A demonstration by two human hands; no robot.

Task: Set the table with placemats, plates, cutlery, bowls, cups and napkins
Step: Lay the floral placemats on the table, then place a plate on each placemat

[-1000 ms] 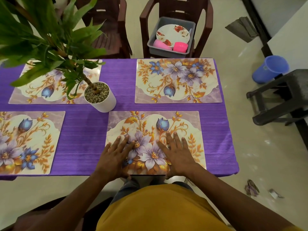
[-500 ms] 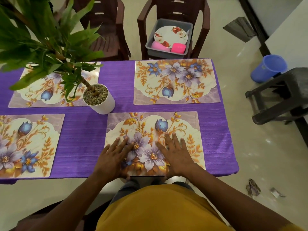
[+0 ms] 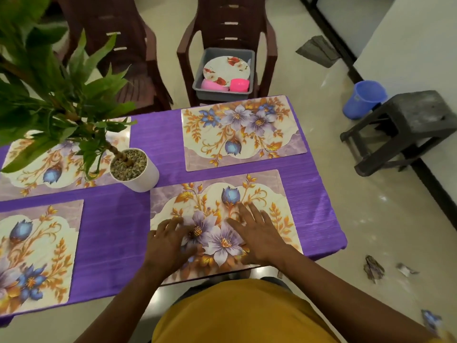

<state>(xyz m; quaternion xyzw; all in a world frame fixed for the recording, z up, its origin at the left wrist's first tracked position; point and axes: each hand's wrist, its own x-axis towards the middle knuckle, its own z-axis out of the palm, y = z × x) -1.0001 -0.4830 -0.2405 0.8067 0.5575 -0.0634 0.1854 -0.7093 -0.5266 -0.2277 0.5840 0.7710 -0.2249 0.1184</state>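
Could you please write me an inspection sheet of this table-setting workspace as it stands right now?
Surface: purple tablecloth covers the table.
Job's things: four floral placemats laid, nearest placemat overhanging the near edge; floral plate and pink cups in the grey tub on a chair.
Clutter: potted plant between the mats.
Grips: left hand and right hand flat on the nearest placemat, holding nothing.
Cables: nothing seen.
Surroundings: blue bucket, dark stool, floor scraps.

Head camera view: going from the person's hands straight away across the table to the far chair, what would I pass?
Near placemat under both hands → strip of purple tablecloth → far placemat → grey tub with plate and pink cups → brown chair.
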